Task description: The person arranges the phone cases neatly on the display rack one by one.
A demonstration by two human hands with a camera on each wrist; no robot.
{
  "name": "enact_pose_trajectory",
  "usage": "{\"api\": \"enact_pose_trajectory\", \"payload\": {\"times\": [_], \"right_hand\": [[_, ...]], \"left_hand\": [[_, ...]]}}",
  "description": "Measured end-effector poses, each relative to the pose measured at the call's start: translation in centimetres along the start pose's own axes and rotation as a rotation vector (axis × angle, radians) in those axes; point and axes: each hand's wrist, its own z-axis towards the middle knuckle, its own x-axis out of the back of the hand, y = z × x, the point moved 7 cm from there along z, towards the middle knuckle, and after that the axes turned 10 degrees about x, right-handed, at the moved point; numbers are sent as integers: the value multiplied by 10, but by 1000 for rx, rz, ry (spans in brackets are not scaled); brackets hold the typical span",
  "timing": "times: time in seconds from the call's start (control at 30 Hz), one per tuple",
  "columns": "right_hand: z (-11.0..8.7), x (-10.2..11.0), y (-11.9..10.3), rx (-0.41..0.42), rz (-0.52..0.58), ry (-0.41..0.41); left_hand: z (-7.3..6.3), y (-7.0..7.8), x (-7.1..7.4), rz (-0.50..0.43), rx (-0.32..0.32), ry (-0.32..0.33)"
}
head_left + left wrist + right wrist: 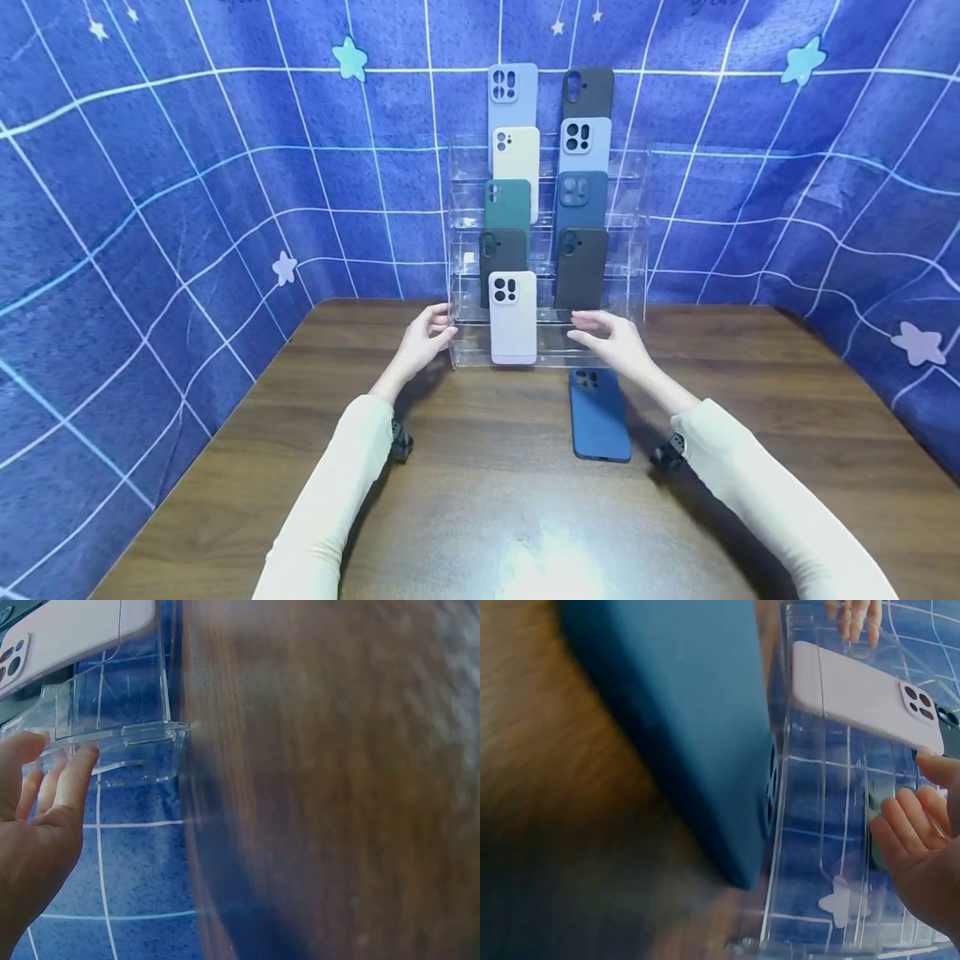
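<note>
A clear tiered display stand [551,337] stands on the table with phone cases in two columns. My left hand [423,340] is at its lower left side; in the left wrist view the fingertips [86,754] touch or nearly touch the clear edge, fingers mostly straight. My right hand [615,342] hovers before the lower right tiers, fingers loosely bent and holding nothing. A pale pink case [513,325] occupies the lowest left tier. Above the right hand's fingertips is a black case [582,271]. A blue case [600,417] lies on the table below the right hand.
Higher in the stand are a green case [508,204], a cream case [517,154], a dark blue case [581,200] and several others. Behind the wooden table [465,483] hangs a blue cloth [225,208] with white grid lines and stars.
</note>
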Motion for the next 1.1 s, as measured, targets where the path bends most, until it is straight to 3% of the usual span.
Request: {"api": "enact_pose_trajectory", "payload": {"times": [0.17,0.23,0.5,1.1], "right_hand": [[-13,4,5,-11,4,-60],[-20,4,8,-23,16,-83],[-37,6,28,-42,68,-160],[-58,4,36,-29,-55,-372]], "left_hand": [[-12,18,-1,-6,-7,-21],[-12,18,-1,-2,-11,-23],[4,-2,2,32,-21,4],[6,-8,0,34,-25,0]]}}
